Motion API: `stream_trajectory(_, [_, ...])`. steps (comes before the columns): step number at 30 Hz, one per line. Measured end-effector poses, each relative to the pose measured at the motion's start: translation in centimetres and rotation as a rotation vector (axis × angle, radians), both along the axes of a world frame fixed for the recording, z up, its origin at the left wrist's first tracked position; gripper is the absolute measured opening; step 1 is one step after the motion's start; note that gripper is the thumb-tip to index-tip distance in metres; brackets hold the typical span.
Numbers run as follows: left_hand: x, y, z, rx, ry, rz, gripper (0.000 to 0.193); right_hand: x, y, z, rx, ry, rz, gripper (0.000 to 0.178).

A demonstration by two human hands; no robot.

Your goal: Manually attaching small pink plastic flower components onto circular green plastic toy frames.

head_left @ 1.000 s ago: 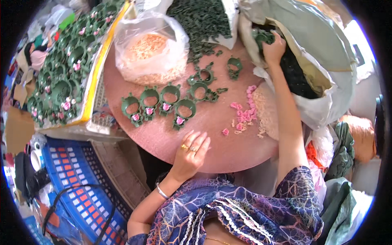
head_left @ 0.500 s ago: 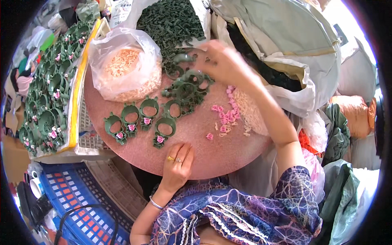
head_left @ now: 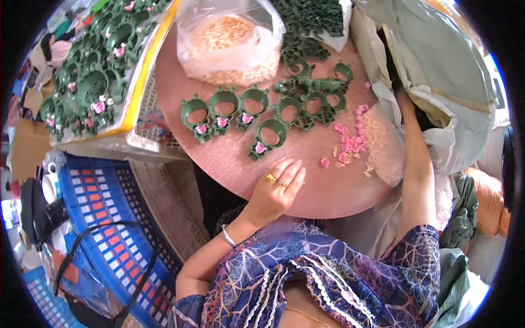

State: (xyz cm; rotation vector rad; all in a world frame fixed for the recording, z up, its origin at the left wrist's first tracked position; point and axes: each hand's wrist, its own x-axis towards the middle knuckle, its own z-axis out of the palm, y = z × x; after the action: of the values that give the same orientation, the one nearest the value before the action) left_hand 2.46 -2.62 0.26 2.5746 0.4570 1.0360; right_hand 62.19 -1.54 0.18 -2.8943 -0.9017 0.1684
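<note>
My left hand (head_left: pixel 278 186) lies flat on the front edge of the round pink table (head_left: pixel 219 161), fingers stretched out and holding nothing. Just beyond its fingertips is a green plastic ring-shaped piece (head_left: pixel 272 133) with a pink flower on it. Three similar flowered green pieces (head_left: pixel 223 104) stand in a row farther left. Several green rings without visible flowers (head_left: pixel 313 104) lie clustered at mid-table. My right arm (head_left: pixel 418 158) reaches into the opening of a large pale sack (head_left: pixel 437 117). My right hand (head_left: pixel 403 98) is mostly hidden there, its fingers out of sight.
Pink flowers (head_left: pixel 353 143) and cream-coloured small pieces (head_left: pixel 377 145) lie on the table's right. A clear bag of peach-coloured bits (head_left: pixel 227 60) and a heap of dark green parts (head_left: pixel 311 22) stand at the back. On the left, a yellow-edged tray (head_left: pixel 139 82) holds finished-looking flowered pieces above a blue basket (head_left: pixel 109 218).
My right hand has moved from above the green rings into the sack on the right. The view has shifted, so the table sits higher and farther right. My left hand stays at the table edge.
</note>
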Motion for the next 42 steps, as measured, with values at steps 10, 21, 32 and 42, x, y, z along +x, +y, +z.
stream_trajectory(10, [0.2, 0.3, -0.2, 0.05, -0.056, -0.032, 0.031, 10.2, -2.0, -0.6, -0.407, -0.196, 0.251, 0.079])
stream_trajectory(21, [0.5, 0.1, 0.2, 0.045, -0.115, -0.06, 0.027, -5.5, 1.3, 13.1, 0.625, -0.13, 0.239, 0.061])
stream_trajectory(32, [-1.7, 0.7, 0.5, 0.143, -0.053, 0.313, 0.03, -33.1, 6.8, 8.5, 0.544, -0.342, 1.047, 0.051])
stream_trajectory(42, [-3.6, 2.0, -0.2, -0.056, -0.066, 0.389, 0.049, -34.9, 2.1, 9.7, 0.633, -0.219, 0.988, 0.058])
